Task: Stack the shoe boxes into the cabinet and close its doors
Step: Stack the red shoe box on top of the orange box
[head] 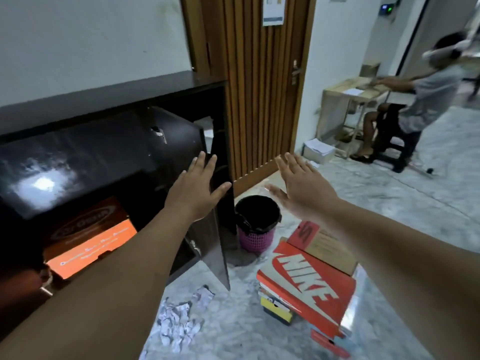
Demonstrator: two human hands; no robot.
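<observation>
A low black cabinet [111, 100] stands at the left against the wall. One glossy door [78, 162] swings half open across its front; another dark door [215, 245] stands edge-on beside it. An orange shoe box [91, 245] lies inside the cabinet, low down. My left hand [197, 188] is flat and spread, right at the door edges; I cannot tell whether it touches them. My right hand [301, 188] hovers open in the air, holding nothing. On the floor at the right lies a stack of shoe boxes, topped by a red Nike box [306, 284] with a brown box [327, 248] behind it.
A black bin in a pink basket [257, 224] stands beside the cabinet. Crumpled paper [181, 318] lies on the marble floor. A wooden door [259, 81] is behind. A seated person [415, 105] works at a small table [345, 100] at the far right.
</observation>
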